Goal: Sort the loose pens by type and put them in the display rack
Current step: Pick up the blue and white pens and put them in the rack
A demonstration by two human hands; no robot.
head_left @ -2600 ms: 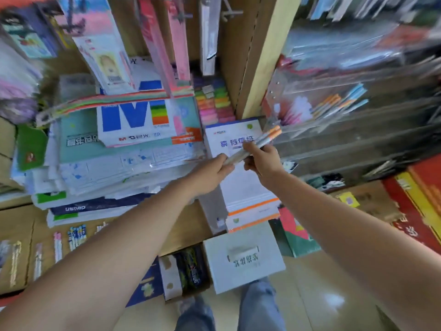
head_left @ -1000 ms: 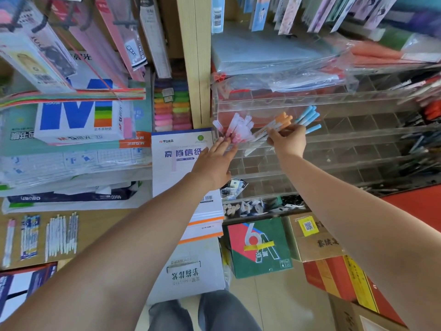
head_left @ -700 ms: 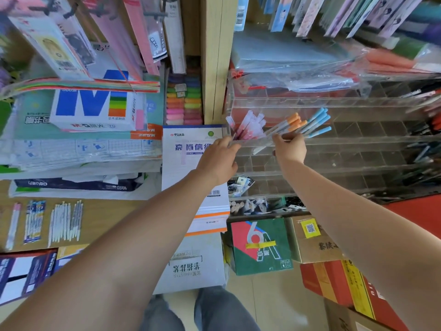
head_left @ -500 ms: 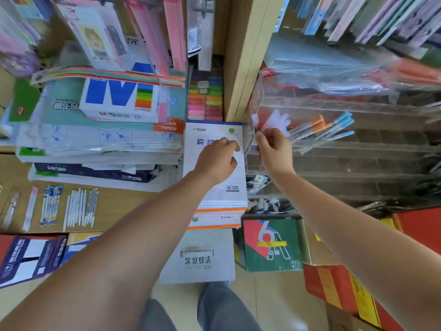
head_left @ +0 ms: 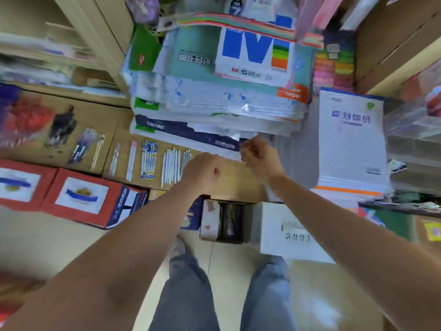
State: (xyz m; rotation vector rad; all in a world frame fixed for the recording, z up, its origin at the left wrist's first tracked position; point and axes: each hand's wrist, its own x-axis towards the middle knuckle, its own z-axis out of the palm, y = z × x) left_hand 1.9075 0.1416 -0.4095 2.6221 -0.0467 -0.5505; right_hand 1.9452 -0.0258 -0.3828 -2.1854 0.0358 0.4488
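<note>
Both hands are over the cardboard counter (head_left: 232, 181). My right hand (head_left: 259, 155) has its grip curled up, nothing in it. My left hand (head_left: 202, 172) is just beside the white pens (head_left: 170, 166), can't tell its grip. The rack (head_left: 415, 139) is off right, blurry.

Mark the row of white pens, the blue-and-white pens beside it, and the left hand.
white pens (head_left: 170, 164): head view, middle of the barrels.
blue-and-white pens (head_left: 149, 161): head view, middle of the bundle.
left hand (head_left: 202, 172): head view, back of the hand.
</note>
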